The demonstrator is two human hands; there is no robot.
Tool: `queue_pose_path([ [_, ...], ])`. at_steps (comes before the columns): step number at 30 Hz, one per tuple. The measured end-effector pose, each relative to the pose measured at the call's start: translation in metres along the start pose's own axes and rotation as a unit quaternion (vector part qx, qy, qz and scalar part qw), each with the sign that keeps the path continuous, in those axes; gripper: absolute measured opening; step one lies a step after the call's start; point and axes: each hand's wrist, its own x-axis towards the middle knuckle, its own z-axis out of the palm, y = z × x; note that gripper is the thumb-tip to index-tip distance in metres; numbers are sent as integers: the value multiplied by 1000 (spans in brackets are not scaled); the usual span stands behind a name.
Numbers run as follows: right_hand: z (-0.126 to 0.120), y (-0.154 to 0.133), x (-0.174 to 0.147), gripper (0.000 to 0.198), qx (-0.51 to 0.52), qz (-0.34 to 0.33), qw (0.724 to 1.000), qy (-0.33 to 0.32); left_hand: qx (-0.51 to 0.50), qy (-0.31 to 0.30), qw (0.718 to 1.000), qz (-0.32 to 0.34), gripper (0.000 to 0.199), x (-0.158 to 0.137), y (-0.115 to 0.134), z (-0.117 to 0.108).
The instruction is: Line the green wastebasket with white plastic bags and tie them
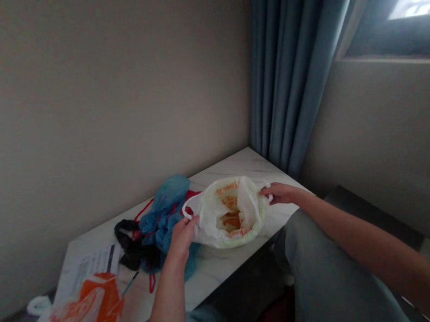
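Note:
A white plastic bag [210,219] with orange print is spread wide at its mouth, just above or on the table. My left hand [183,236] grips its left edge by the handle loop. At the opposite edge, my right hand [280,193] pinches the bag near the other handle. Looking down into the mouth, I see orange print and a brownish-orange patch at the bottom that I cannot make out. Left of my left hand lies a heap of crumpled blue plastic bags [162,219] with red strips among them.
A black crumpled bag [133,249] lies beside the blue heap. Farther left are a printed sheet [82,268], a thin pen-like stick [130,283] and another white-and-orange plastic bag [77,321]. The marbled white table [224,169] meets the wall; a blue curtain [284,61] hangs at its far corner.

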Motion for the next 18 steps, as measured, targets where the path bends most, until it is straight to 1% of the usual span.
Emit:
queue_pose_path([
  [3, 5, -3, -5, 17, 33, -19, 998, 45, -82, -42, 996, -19, 45, -4, 6, 1],
  [5, 9, -5, -7, 14, 44, -17, 998, 45, -117, -53, 991, -33, 48, -6, 7, 1],
  [7, 11, -6, -11, 13, 43, -13, 998, 34, -125, -61, 989, -47, 49, -9, 7, 2],
  [8, 12, -6, -12, 13, 42, -14, 999, 29, -119, -73, 989, -55, 48, -10, 8, 2],
  [10, 12, -7, -16, 15, 41, -23, 999, 24, -98, -116, 986, -75, 48, -15, 10, 1],
  [12, 10, -6, -21, 20, 39, -36, 998, 24, -69, -161, 980, -98, 50, -20, 13, -2],
  [13, 10, -6, -23, 22, 38, -42, 998, 25, -54, -172, 978, -105, 50, -22, 14, -5],
  [15, 8, -5, -28, 26, 30, -39, 998, 24, -25, -172, 978, -113, 51, -24, 16, -12],
  [16, 6, -4, -31, 28, 22, -27, 999, 15, -14, -168, 979, -113, 51, -25, 17, -16],
  [18, 4, -3, -35, 36, -7, 7, 1000, -23, 4, -173, 978, -115, 50, -27, 17, -24],
])
